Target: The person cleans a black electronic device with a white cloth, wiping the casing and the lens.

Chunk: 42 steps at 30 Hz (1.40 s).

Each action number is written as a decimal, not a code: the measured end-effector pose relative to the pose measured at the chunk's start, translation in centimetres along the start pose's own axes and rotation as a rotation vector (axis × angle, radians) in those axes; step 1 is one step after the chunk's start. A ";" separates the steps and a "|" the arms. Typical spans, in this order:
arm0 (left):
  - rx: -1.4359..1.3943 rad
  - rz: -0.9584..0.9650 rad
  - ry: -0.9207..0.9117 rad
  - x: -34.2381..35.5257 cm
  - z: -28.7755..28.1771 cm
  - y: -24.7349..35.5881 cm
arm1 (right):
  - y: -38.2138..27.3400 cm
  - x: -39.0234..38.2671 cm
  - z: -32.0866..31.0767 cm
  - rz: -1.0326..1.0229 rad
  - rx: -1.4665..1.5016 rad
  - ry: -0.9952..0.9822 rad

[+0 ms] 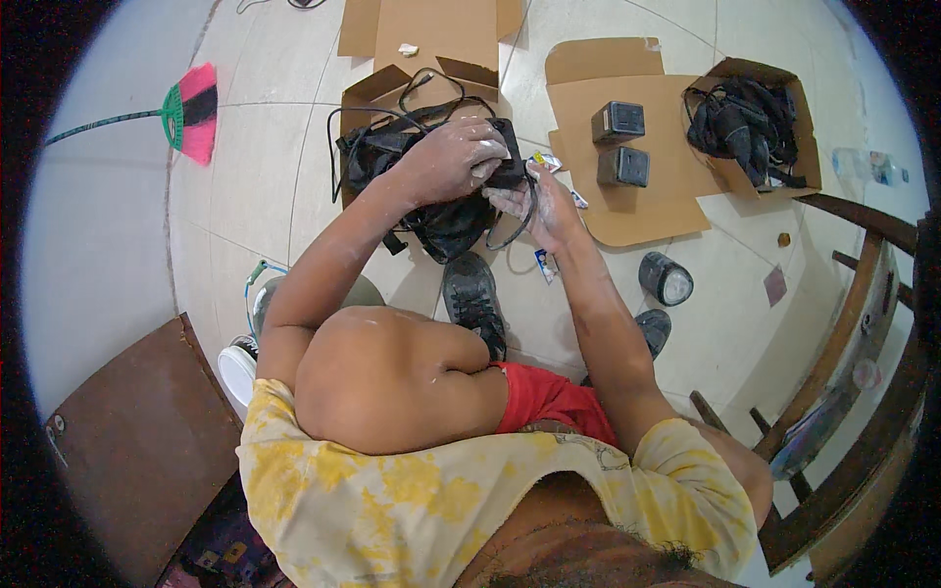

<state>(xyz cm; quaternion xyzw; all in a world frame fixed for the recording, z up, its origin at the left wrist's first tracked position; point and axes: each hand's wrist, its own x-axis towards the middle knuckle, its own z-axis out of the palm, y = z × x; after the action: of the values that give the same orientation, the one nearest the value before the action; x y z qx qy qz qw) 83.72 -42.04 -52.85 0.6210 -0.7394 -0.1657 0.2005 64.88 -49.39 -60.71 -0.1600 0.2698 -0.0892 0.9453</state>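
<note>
Passage on the left, crowding on the right.
Tiled floor [260, 147] gives room to pass between broom [191, 115] and left box [377, 88]. Cables [377, 110] loop over that box, hindering a reach from above; left hand [456, 155], right hand [542, 208] and adapter [508, 155] crowd its right side. Farther right, two blocks [622, 167] on cardboard [671, 220] leave a slim gap, and a jar [667, 280] beside the right shoe [654, 331] narrows the floor.

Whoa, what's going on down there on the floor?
Somebody's white-smudged left hand and right hand are on a black boxy thing, over a black bundle and an open cardboard box. I can't tell what it is. Off to the right, two black blocks sit on flattened cardboard, and another box holds more black things.
</note>
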 end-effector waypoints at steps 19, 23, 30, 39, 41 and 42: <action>0.151 0.188 -0.094 0.3 -0.5 0.8 | 0.2 -0.5 1.4 -0.064 -0.108 0.029; 0.177 0.331 -0.044 -0.8 -1.0 0.9 | 1.1 0.2 0.0 -0.187 -0.247 0.044; 0.112 0.068 0.196 -4.0 -4.3 -0.3 | -0.4 -1.6 2.5 -0.168 -0.277 -0.047; -0.530 -0.646 0.621 -2.9 -5.9 2.3 | -1.4 -2.5 2.1 -0.174 -0.361 -0.246; -0.575 -0.632 0.632 -2.5 -6.0 2.8 | -1.7 -2.7 2.6 -0.169 -0.337 -0.265; -0.624 -0.615 0.639 -2.3 -5.9 3.0 | -1.9 -2.9 2.9 -0.166 -0.336 -0.268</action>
<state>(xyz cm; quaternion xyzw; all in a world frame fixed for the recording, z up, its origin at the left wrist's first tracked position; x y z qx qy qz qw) 84.51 -39.23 -46.47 0.7391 -0.3416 -0.2314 0.5325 63.90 -49.66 -56.35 -0.3475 0.1387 -0.0984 0.9221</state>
